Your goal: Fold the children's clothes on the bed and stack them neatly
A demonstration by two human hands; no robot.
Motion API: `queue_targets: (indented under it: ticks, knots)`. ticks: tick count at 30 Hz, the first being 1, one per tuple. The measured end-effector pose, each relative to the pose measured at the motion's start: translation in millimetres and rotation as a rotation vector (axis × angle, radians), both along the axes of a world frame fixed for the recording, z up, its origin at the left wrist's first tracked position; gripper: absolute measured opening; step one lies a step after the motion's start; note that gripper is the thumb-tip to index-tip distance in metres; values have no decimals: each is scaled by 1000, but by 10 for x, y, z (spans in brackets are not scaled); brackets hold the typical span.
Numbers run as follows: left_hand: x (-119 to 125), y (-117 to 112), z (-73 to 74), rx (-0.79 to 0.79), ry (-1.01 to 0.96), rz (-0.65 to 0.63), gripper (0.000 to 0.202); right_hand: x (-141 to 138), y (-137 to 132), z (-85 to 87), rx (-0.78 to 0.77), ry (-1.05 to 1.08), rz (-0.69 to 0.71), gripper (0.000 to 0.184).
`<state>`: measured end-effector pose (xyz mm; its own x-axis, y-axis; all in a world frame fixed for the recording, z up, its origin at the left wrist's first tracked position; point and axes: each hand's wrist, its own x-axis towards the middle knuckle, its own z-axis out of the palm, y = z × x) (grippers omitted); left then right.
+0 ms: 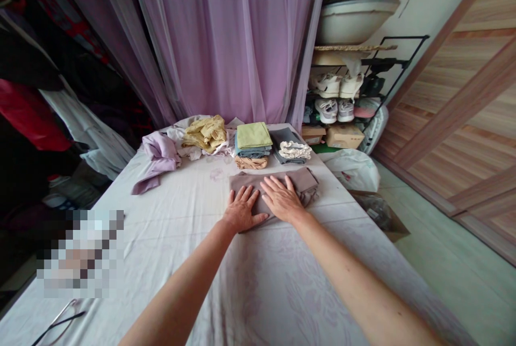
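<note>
Taupe folded cloth (268, 180) lies on the bed (169, 228), pressed by the left hand (242, 209) and right hand (282, 199), flat, unclasped and just apart, hiding much of it. A pixelated patch (80, 253) obscures whatever lies bedside.

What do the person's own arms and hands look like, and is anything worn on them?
The left forearm and right forearm are bare, with no sleeve in view. The left hand and right hand have no gloves, and no ring, watch or bracelet is visible.
</note>
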<state>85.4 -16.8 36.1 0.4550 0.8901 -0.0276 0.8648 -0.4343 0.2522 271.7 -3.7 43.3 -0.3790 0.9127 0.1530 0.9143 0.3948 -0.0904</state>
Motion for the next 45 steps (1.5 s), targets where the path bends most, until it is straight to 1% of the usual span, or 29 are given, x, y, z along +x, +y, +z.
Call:
queue_targets:
  ticks: [2,4,6,9,11,13,15,17,19,21,22,24,26,28,30,32,34,36,38,40,42,43,44,45]
  knots:
    - [-9,-6,6,-30,9,26,91,-48,-27,-29,-74,-8,43,52]
    - [-25,-20,9,-50,5,71,90,-39,-39,-59,-91,-21,31,53]
    - [-43,-39,-2,-53,-15,128,84,2,-59,-84,-28,-20,-5,54]
    - [-61,-68,-49,-17,-70,232,75,59,-126,-121,176,44,-43,51]
    - [-65,-83,-87,22,-104,326,71,72,-180,-155,284,97,-24,44]
    - [-72,-93,-115,54,-133,452,69,67,-215,-198,296,129,-11,37]
    - [-91,-92,-121,80,-168,560,66,53,-223,-246,260,143,-44,35]
    - [-125,-72,-99,98,-220,605,61,40,-212,-288,245,149,-91,36]
    - [-173,-27,-50,87,-291,612,59,33,-198,-317,255,149,-105,37]
    - [-231,47,18,17,-391,640,60,37,-192,-327,269,153,-105,36]
    - [-261,90,55,-49,-470,670,62,43,-193,-324,275,160,-104,36]
    - [-318,170,119,-220,-660,736,64,57,-208,-308,284,189,-94,34]
    - [-359,212,157,-385,-815,776,60,61,-238,-283,295,238,-67,33]
    - [-377,196,166,-505,-890,767,47,32,-285,-254,305,304,-23,33]
    - [-369,129,156,-596,-929,735,32,-47,-344,-218,297,385,19,36]
    - [-339,44,146,-659,-973,711,28,-171,-405,-160,250,468,25,39]
    - [-296,-28,155,-710,-1093,703,27,-310,-454,-63,147,530,-18,42]
    - [-248,-71,188,-780,-1291,675,25,-423,-481,80,0,559,-68,47]
    - [-203,-91,240,-872,-1476,620,20,-476,-485,258,-156,565,-101,58]
    - [-164,-100,294,-964,-1577,545,14,-463,-470,443,-300,578,-141,73]
    - [-132,-110,337,-1067,-1634,446,18,-398,-442,602,-406,605,-197,84]
    - [-117,-117,351,-1115,-1652,387,23,-354,-425,664,-442,620,-209,85]
    - [-100,-126,363,-1154,-1663,326,29,-306,-406,712,-467,632,-205,83]
    - [-81,-136,372,-1180,-1667,276,36,-259,-385,745,-480,636,-188,76]
